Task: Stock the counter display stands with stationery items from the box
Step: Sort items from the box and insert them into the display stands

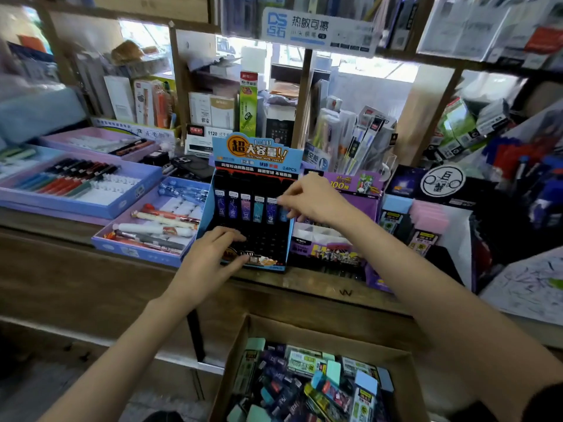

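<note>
The right hand [313, 199] reaches in over a blue cardboard display stand [291, 236]. Its fingertips are bunched and appear to pinch the top of a lead refill case [284, 213] at the right end of the upper row. Motion blur hides the exact grip. The left hand [210, 254] lies on the stand's front lower tier, fingers bent over the black insert and thumb along the printed front panel. I cannot tell whether it grips the lip or only rests there to steady it.

Five more refill cases [245, 207] stand upright to the left of the pinched one, each in its own slot. The lower tiers look unfilled.

The stand sits near the front edge of the wooden counter [91, 269]. A purple display stand [335, 239] is just beside it on the right, and a pen tray [146, 229] just beside it on the left. Below the counter edge, an open cardboard box [240, 354] holds a loose heap of erasers and refill packs.

Likely risks, as a judgement:
- A case tilted on entry could catch the slot rim and knock its upright neighbour over.
- Pressing down hard on light cardboard so near the counter edge could tip or slide the stand forward if the left hand lets go.
- The right forearm crosses above the purple stand and could brush its contents.
- A fumbled case would likely drop into the box or past it.
</note>
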Demonstrator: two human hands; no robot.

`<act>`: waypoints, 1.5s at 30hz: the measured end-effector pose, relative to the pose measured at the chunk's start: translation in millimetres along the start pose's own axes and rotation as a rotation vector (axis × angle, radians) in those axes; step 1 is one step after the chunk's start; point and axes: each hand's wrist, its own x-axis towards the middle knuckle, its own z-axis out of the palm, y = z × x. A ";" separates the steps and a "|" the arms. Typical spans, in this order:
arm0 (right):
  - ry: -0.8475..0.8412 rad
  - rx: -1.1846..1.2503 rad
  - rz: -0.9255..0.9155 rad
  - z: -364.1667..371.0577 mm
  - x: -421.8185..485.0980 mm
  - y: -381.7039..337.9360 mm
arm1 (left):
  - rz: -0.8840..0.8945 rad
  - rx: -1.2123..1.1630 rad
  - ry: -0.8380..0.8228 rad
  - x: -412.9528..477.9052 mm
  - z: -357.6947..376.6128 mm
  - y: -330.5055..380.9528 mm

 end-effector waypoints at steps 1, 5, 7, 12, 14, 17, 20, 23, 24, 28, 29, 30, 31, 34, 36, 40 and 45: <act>-0.033 -0.027 -0.071 -2.5 -19.0 4.8 | 0.011 -0.053 0.007 -6.3 -3.0 6.7; -0.159 -0.057 -0.151 12.0 -104.2 57.1 | 0.074 -0.218 -0.070 -40.2 7.3 32.1; -0.237 -0.073 -0.062 36.9 -146.4 98.1 | 0.075 -0.239 -0.142 -62.1 27.6 40.8; -0.375 -0.175 0.114 105.6 -222.9 194.0 | -0.129 -0.212 -0.440 -118.3 108.9 42.1; -0.400 -0.230 0.199 124.4 -240.9 220.6 | -0.208 -0.194 -0.481 -140.6 139.1 36.2; -0.307 -0.281 0.363 145.5 -260.4 251.6 | -0.415 -0.118 -0.506 -173.7 170.8 24.5; -0.165 -0.221 0.538 164.4 -270.7 268.2 | -0.578 0.016 -0.618 -199.6 193.2 13.8; -0.149 -0.210 0.618 187.5 -275.7 273.8 | -0.631 0.036 -0.800 -207.9 205.4 12.1; -0.154 -0.239 0.620 195.0 -276.7 272.9 | -0.637 0.034 -0.845 -207.6 208.3 13.5; -0.103 -0.241 0.612 214.5 -282.6 269.8 | -0.597 0.000 -0.901 -211.0 215.7 23.1; -0.099 -0.214 0.598 215.9 -284.1 270.6 | -0.586 -0.020 -0.887 -213.1 214.1 23.8; -0.100 -0.192 0.573 216.3 -285.5 271.8 | -0.586 -0.047 -0.857 -214.2 211.1 23.3; -0.101 -0.176 0.543 215.9 -287.2 272.7 | -0.596 -0.075 -0.805 -214.5 207.6 22.6; -0.093 -0.136 0.474 214.1 -291.0 272.7 | -0.702 -0.173 -0.567 -212.7 197.7 22.6; -0.090 -0.086 0.453 213.8 -292.2 269.0 | -0.828 -0.214 -0.474 -210.8 194.6 23.1; -0.120 0.122 0.451 217.8 -291.7 256.8 | -0.968 -0.238 -0.561 -212.1 196.1 20.5; -0.088 0.308 0.584 222.7 -287.7 250.5 | -0.999 -0.314 -0.572 -216.4 197.5 18.8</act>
